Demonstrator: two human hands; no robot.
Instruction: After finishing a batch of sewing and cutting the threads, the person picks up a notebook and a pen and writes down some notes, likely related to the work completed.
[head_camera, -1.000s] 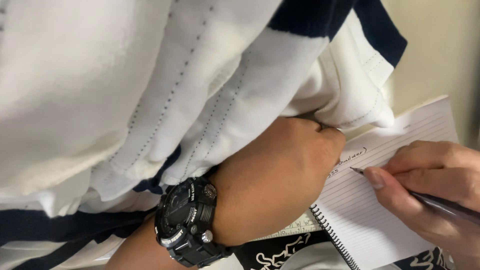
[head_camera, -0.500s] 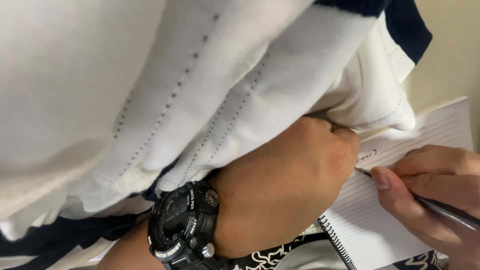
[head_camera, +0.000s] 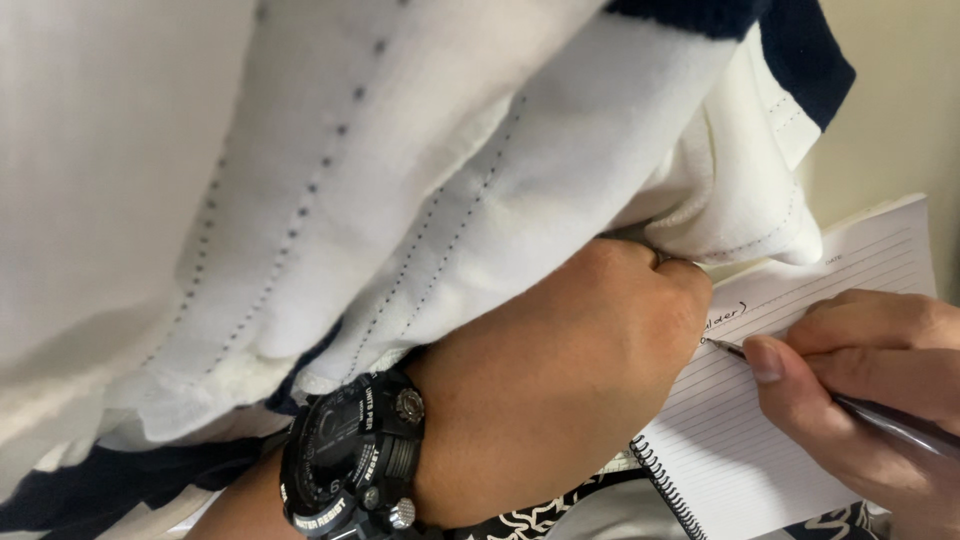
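My left hand (head_camera: 570, 370) is closed in a fist on a fold of a white garment with navy trim (head_camera: 400, 160), which fills most of the view. A black digital watch (head_camera: 350, 455) sits on that wrist. At the right edge my right hand (head_camera: 865, 380) grips a silver pen (head_camera: 890, 420). The pen tip touches a lined page of a spiral notebook (head_camera: 740, 440), just below a short handwritten word. The left fist rests beside the notebook's upper left part.
A black-and-white patterned surface (head_camera: 540, 520) shows under the notebook at the bottom. A pale wall or surface (head_camera: 900, 120) lies at the upper right. The garment hides everything on the left.
The view has shifted closer and the garment covers more of the frame. My left fist and right hand keep their grips; the pen stays at the same written line.
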